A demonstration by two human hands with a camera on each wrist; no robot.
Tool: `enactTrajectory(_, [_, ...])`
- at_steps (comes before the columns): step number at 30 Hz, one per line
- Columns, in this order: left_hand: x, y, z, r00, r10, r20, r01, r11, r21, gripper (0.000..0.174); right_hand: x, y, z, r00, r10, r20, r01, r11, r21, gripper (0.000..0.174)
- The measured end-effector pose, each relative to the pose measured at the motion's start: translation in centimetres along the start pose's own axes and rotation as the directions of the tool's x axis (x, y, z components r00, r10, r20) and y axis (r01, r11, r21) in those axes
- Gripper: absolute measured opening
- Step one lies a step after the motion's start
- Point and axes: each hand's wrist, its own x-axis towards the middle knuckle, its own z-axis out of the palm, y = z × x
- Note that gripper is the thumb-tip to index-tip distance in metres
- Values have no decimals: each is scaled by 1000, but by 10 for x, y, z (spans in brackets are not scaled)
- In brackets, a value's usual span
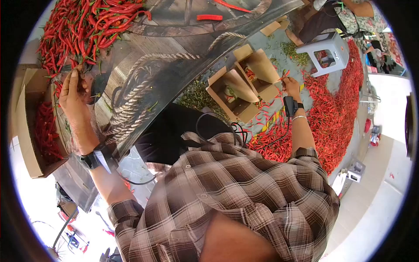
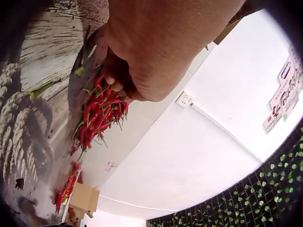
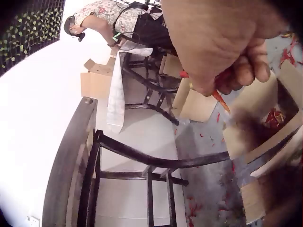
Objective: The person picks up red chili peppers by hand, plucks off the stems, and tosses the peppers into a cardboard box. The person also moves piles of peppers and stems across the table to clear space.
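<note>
My right hand pinches a red chili pepper between thumb and fingers; its orange tip sticks out below them in the right wrist view. Beneath and beside this hand stand two open cardboard boxes, a few chilies and green bits inside. On the table, my left hand has bent fingers at the near edge of a heap of red chilies. Whether it holds a chili I cannot tell, as the palm hides the fingertips in the left wrist view.
A cardboard box with red chilies stands at the table's left edge. Thick rope appears on the tabletop. A large spread of chilies covers the floor at right, by a grey stool. Another person sits beyond.
</note>
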Motion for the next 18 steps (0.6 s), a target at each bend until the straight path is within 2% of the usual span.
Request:
enactTrajectory(4, [-4,6,5,1000,-4,7,4,999,32,23,6,7,-2,998,22,-65,-25,999,-46,29])
enactTrajectory(9, [0,0,-1,1000,0,9,0,998,56,23,20,19,-7,983,107,-147,-77,977,198,24])
enactTrajectory(12, [1,-1,-2,1000,9,14,-10,998,58,23,32,31,-11,988,77,-137,-40,967,252,22])
enactTrajectory(18, [1,-3,-1,999,31,7,-31,998,50,23,22,35,-4,983,79,-168,-45,979,197,19])
